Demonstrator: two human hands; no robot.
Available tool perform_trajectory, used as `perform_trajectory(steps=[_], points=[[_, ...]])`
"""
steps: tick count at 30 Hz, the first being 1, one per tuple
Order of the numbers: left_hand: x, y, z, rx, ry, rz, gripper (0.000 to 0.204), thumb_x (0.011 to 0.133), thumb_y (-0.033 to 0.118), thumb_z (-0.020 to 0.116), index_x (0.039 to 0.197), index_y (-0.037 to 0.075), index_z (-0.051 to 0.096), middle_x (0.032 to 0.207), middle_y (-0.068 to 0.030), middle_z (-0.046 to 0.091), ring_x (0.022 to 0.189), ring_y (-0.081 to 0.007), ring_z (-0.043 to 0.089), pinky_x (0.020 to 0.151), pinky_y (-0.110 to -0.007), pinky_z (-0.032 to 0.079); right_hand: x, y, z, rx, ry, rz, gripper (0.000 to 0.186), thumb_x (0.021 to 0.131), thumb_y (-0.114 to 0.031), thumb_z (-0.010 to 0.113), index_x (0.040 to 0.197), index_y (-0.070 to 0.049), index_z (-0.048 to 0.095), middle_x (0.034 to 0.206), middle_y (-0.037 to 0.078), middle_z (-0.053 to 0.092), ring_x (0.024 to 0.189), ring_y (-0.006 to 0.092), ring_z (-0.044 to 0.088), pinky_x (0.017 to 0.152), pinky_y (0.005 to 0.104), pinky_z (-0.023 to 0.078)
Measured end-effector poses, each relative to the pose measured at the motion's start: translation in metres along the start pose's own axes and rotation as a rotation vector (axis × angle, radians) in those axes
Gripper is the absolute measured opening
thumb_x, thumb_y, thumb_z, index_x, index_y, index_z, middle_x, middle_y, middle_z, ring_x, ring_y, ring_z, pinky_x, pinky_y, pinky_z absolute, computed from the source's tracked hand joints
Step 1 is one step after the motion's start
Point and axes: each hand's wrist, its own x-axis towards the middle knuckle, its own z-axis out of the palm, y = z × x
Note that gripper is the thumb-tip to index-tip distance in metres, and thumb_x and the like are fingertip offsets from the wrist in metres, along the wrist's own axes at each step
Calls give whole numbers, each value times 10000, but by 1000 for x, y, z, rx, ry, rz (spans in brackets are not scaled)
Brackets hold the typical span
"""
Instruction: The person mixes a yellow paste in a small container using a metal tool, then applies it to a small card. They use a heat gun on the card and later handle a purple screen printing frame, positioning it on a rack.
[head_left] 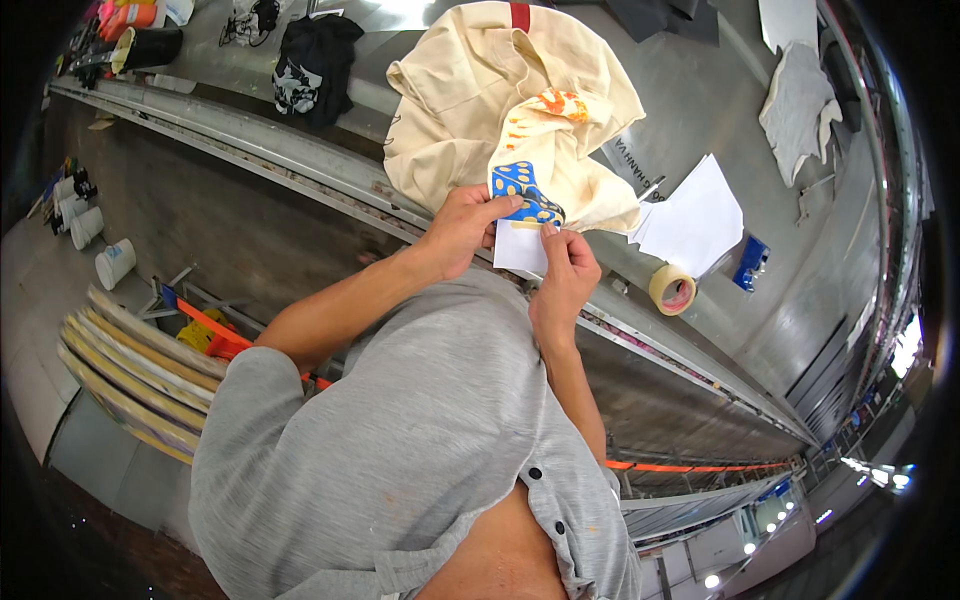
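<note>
A cream cloth garment (440,85) lies bunched on the table in front of me, with an orange print and a blue dice print (513,178) on it. At the print's lower edge, a small white paper (520,250) hangs toward me, a strip of tape along its top. My left hand (463,232) is closed on the cloth and paper at the left corner, its thumb pressed on the blue print. On the right corner, my right hand (567,275) pinches the paper close to the tape. The fingers behind the paper are partly hidden.
White paper sheets (697,220) lie right of the garment, near a roll of tape (672,290) and a blue tape dispenser (751,263). Black cloth (318,65) sits farther left. A metal rail (330,180) edges the table; stacked frames (140,380) stand at lower left.
</note>
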Motion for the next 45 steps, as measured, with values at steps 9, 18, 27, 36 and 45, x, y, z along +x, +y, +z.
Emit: perform_trajectory(steps=[9,18,27,36,45], points=[[1,-3,-7,49,-73,40,238,792,16,674,1020,7,606,955,-77,672,813,-125,649,716,-282,539,1,6,1,28,-1,-57,227,865,-88,611,660,-41,523,632,-72,437,584,15,320,508,205,240],[17,39,-35,261,-227,-80,334,744,-25,686,1063,12,591,963,-59,674,816,-122,654,720,-262,535,15,4,0,-112,-249,210,254,854,-146,637,643,-33,553,622,-23,510,577,54,443,562,222,399],[17,87,-45,482,-436,-12,412,712,17,715,1098,-6,570,977,-56,675,840,-103,644,748,-235,513,13,6,12,-252,-482,52,295,883,-216,622,746,44,634,678,58,628,625,97,552,626,235,441],[13,88,-44,503,-473,32,452,684,-58,694,1113,-55,551,996,-103,670,884,-122,644,828,-254,508,5,3,13,-247,-465,60,317,897,-251,615,778,41,647,690,61,636,631,96,557,623,230,432],[10,92,-37,523,-500,27,427,700,-53,681,1107,-59,553,986,-100,671,868,-114,643,803,-250,518,-4,-5,16,-406,-433,-98,295,902,-229,611,774,35,650,637,17,591,589,56,473,547,212,366]])
